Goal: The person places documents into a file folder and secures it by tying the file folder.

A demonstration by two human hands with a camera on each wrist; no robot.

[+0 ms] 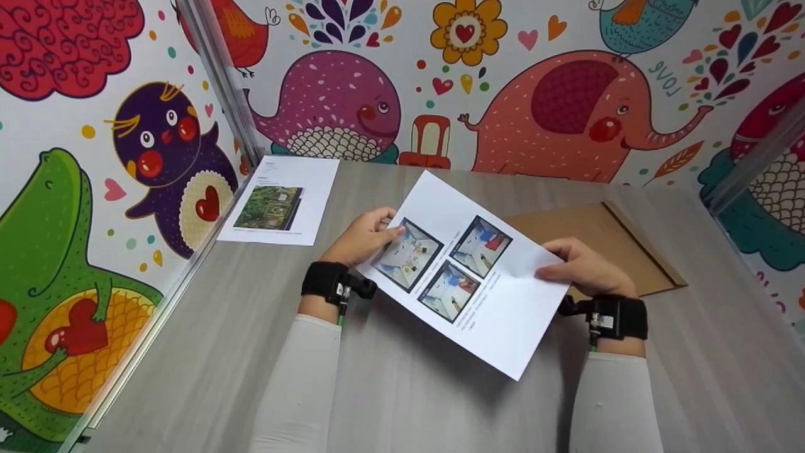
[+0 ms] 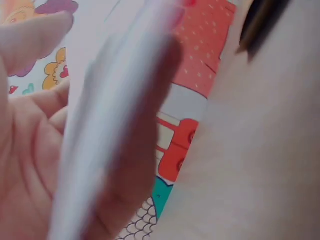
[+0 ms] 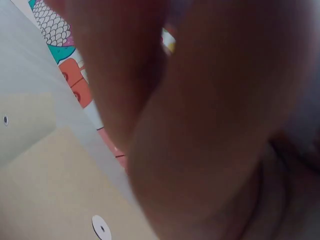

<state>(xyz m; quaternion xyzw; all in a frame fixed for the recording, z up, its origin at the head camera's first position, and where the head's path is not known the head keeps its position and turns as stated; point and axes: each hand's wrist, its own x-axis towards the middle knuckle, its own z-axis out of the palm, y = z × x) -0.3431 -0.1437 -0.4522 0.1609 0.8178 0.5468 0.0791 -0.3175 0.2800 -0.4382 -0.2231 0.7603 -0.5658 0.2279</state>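
Fingers of the left hand (image 1: 361,239) and right hand (image 1: 585,267) pinch opposite edges of the printed sheet (image 1: 464,267), with room above the tabletop (image 1: 409,402). Only the right wrist shows the folder's (image 1: 604,245) white discs (image 3: 100,226).

A small booth-like work space is indicated: the grey wood-grain tabletop (image 1: 201,352) is closed in at nine, twelve and three o'clock by walls (image 1: 434,88) printed with cartoon animals, a silvery corner post (image 1: 223,78) being seen towards ten o'clock.

The held sheet (image 1: 468,275) is smooth paper — the envelope (image 1: 613,242) matt card, the tabletop (image 1: 207,340) wood-grained.
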